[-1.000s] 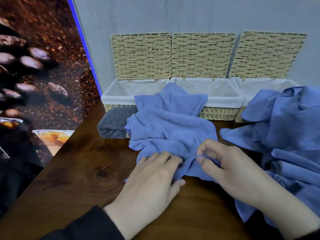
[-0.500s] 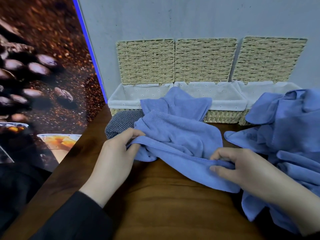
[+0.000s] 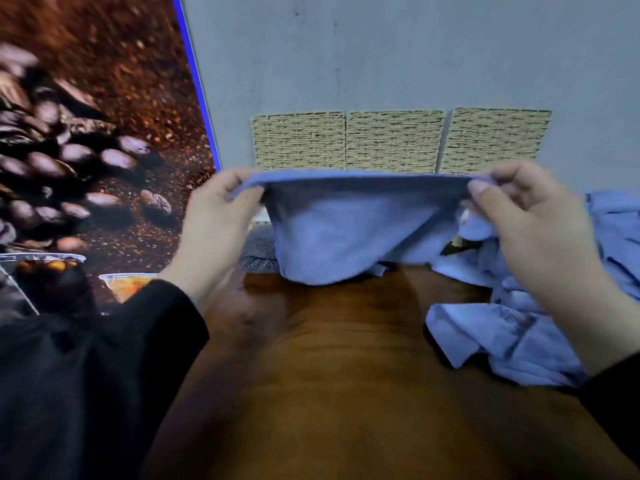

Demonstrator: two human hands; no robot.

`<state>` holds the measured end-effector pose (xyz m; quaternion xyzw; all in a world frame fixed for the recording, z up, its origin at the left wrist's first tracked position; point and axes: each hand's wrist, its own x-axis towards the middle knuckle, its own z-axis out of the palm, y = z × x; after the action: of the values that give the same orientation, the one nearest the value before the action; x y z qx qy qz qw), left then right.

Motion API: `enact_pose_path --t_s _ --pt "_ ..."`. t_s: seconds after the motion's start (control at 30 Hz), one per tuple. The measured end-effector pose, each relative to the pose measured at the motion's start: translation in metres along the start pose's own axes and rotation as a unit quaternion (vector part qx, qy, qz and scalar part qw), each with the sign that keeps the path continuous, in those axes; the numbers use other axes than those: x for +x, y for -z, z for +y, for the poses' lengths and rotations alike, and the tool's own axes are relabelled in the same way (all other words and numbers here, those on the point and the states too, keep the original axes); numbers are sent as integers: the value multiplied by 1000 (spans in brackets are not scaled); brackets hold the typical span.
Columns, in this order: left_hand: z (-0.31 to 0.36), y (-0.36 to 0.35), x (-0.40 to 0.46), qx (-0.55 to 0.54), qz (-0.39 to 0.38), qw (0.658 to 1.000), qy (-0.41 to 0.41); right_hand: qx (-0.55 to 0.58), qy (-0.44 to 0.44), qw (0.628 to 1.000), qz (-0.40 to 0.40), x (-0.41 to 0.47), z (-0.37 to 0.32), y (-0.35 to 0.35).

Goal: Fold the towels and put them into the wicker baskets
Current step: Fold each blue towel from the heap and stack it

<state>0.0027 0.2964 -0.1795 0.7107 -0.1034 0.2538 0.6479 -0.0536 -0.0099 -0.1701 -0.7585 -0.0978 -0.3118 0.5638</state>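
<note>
Worktop (image 3: pixel 346 393): dark brown wood grain.
On it: heap of crumpled blue towels (image 3: pixel 519 327) at the right side; folded grey towel (image 3: pixel 258 249) at the far left; three wicker lids (image 3: pixel 394 140) upright in a row along the back, against the wall.

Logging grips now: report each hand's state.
Left hand: closed, fingers pinching the blue towel's left corner.
Right hand: closed, pinching the same towel's right corner.

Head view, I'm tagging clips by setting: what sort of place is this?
Probably a staged indoor setup, not a home: a wooden table against a bare wall, a coffee-bean poster, three baskets.
</note>
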Motion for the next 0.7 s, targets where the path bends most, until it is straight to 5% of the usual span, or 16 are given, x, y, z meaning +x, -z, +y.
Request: enact_pose_path --t_s 0.07,0.17,0.33,0.53,0.7 --pt "19 17 -12 85 4 993 -85 -75 96 992 -15 -19 -18 16" --pt "15 51 -57 229 -127 953 -153 -160 65 973 -150 -72 -7 31" --pt "-42 88 -128 255 -369 889 -96 -238 30 875 -421 -144 41 45" --pt "-52 100 -149 256 -422 865 -90 -293 82 835 -458 -144 33 43" --pt "-57 82 -133 338 -367 860 -105 -276 90 870 -398 -126 44 16"
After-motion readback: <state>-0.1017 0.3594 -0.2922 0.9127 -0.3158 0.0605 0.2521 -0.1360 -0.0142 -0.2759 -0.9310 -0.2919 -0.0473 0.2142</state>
